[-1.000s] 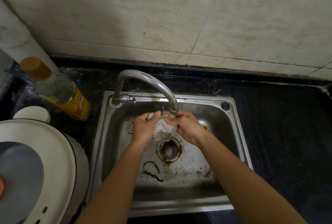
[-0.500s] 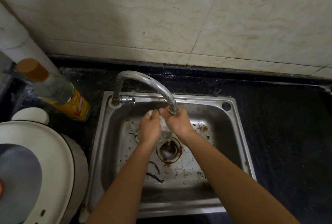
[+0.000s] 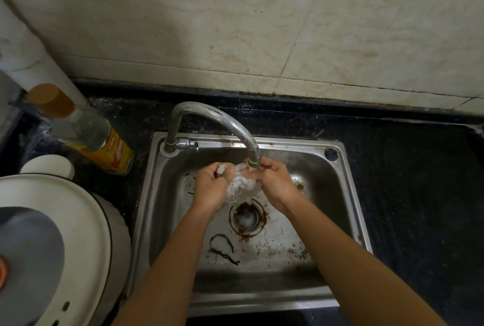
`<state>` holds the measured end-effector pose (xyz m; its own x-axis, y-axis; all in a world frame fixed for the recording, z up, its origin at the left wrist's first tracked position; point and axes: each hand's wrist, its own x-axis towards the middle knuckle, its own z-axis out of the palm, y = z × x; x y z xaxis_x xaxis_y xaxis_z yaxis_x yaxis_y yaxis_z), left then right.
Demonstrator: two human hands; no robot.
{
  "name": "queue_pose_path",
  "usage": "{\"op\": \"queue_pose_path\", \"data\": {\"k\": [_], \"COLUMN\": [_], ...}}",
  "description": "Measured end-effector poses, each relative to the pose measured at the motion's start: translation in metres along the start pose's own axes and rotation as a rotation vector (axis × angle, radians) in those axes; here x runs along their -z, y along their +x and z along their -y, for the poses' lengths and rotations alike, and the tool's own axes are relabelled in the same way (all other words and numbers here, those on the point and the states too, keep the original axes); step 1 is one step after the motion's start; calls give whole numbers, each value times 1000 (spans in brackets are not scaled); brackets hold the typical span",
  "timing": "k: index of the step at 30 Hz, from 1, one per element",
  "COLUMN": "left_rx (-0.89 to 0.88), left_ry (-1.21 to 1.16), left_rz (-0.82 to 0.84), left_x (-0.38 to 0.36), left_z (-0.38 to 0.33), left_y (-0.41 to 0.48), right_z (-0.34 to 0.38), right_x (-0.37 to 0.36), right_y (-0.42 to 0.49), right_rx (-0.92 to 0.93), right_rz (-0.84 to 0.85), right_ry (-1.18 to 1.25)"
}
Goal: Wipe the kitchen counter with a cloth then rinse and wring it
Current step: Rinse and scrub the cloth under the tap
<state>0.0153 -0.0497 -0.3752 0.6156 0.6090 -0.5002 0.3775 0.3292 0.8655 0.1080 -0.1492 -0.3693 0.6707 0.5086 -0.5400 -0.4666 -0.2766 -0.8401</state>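
Note:
A wet white cloth (image 3: 242, 186) is bunched between both my hands, right under the spout of the curved steel tap (image 3: 209, 119). My left hand (image 3: 210, 188) grips its left side and my right hand (image 3: 275, 183) grips its right side. Both hands hover over the stained steel sink (image 3: 340, 194), just above the rusty drain (image 3: 247, 217). Dark counter (image 3: 419, 194) surrounds the sink.
A clear bottle with a brown cap and yellow label (image 3: 89, 132) lies tilted left of the sink. A white rice cooker lid (image 3: 65, 234) fills the lower left, with a small white cup (image 3: 48, 166) behind it. Tiled wall (image 3: 235, 24) rises behind.
The hands pressed close together on the cloth half a second ago; now they have spread slightly and the cloth bulges out between them, still under the spout.

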Motion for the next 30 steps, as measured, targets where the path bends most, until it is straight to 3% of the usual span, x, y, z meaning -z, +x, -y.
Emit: {"op": "queue_pose_path", "data": {"k": [5, 9, 14, 19, 24, 27, 30], "left_rx": [-65, -74, -38, 51, 11, 63, 108], "left_ry": [-31, -5, 71, 29, 11, -1, 13], "left_rz": [36, 90, -19, -80, -144, -55, 2], "left_x": [3, -1, -13, -18, -10, -8, -5], "left_z": [-2, 0, 8, 2, -12, -15, -16], "left_y": [-4, -6, -2, 4, 11, 11, 10], "right_z": [0, 2, 1, 8, 4, 3, 3], "right_x": [-3, -10, -20, -26, -7, 3, 7], "right_y": [-2, -3, 2, 11, 4, -3, -2], "right_rx": [14, 10, 39, 45, -66, -162, -173], "right_rz": [27, 30, -44, -139, 34, 172, 165], "right_ry": [-45, -317, -444, -224, -24, -170, -238]}}
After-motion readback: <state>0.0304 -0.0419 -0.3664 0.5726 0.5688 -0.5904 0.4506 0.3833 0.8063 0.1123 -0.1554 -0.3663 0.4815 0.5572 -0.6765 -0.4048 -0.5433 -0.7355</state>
